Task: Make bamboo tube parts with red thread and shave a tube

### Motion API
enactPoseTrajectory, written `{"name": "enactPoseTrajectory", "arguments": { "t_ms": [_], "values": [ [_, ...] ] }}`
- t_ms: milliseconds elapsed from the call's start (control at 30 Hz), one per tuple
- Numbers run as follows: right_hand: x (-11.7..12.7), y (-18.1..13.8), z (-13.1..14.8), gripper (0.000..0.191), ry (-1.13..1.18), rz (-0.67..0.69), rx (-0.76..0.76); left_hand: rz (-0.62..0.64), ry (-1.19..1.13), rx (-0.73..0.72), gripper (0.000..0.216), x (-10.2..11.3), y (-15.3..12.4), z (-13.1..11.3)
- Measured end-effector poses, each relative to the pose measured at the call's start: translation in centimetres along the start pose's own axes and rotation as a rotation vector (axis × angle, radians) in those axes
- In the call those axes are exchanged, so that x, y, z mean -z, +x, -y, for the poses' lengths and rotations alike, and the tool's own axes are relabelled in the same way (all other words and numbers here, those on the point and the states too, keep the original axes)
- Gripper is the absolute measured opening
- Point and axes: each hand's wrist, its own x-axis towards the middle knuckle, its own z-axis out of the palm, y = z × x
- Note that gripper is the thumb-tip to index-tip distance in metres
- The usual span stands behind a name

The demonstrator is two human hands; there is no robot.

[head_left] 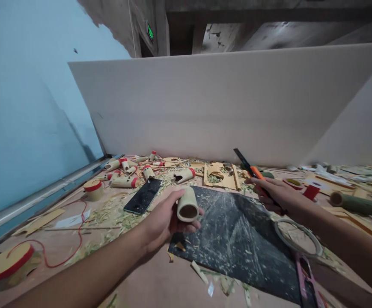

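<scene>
My left hand (pixel 164 220) is closed round a short pale bamboo tube (pixel 187 204), holding it over the near left corner of a scratched black cutting mat (pixel 237 239), open end facing me. My right hand (pixel 277 194) grips an orange-handled utility knife (pixel 248 166) with its dark blade pointing up and away, above the mat's far right edge. The two hands are apart, with the mat between them.
Several bamboo tubes with red bands (pixel 124 169) lie at the back left beside a black phone (pixel 143 195). Red-edged spools (pixel 93 188) and red cord (pixel 60 252) sit at left. Cut cardboard (pixel 221 175), a green bamboo stick (pixel 355 204) and a tape ring (pixel 298 237) lie right. White boards (pixel 224 107) wall the bench.
</scene>
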Motion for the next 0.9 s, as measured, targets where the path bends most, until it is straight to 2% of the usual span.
{"name": "enactPoseTrajectory", "arguments": {
  "t_ms": [67,200,400,533,633,733,800,900],
  "values": [
    [0.0,-0.1,-0.1,0.038,-0.013,0.029,-0.027,0.008,-0.062,0.049,0.048,0.0,0.1,-0.1],
    [0.1,0.5,-0.5,0.038,-0.073,-0.003,-0.047,0.004,-0.088,0.076,0.054,0.2,0.1,0.0],
    [0.0,0.9,-1.0,0.031,-0.1,-0.052,-0.054,-0.01,-0.089,0.079,0.049,0.1,0.1,0.2],
    [-0.6,0.3,-0.3,0.029,-0.026,-0.021,-0.04,-0.014,-0.073,0.078,0.044,-0.1,0.1,0.2],
    [-1.1,-0.4,0.5,0.033,0.088,0.09,-0.104,-0.007,-0.054,0.067,0.038,-0.2,0.1,0.3],
    [-1.6,-1.2,1.1,0.045,0.239,0.265,-0.189,0.025,0.05,0.017,0.033,0.1,0.0,0.9],
    [-2.1,-1.8,1.5,0.053,0.322,0.372,-0.223,0.018,0.222,-0.104,0.032,0.2,-0.3,1.4],
    [-2.9,-2.9,2.1,0.063,0.394,0.493,-0.237,-0.015,0.571,-0.343,0.054,0.3,-1.1,2.0]
  ]
}}
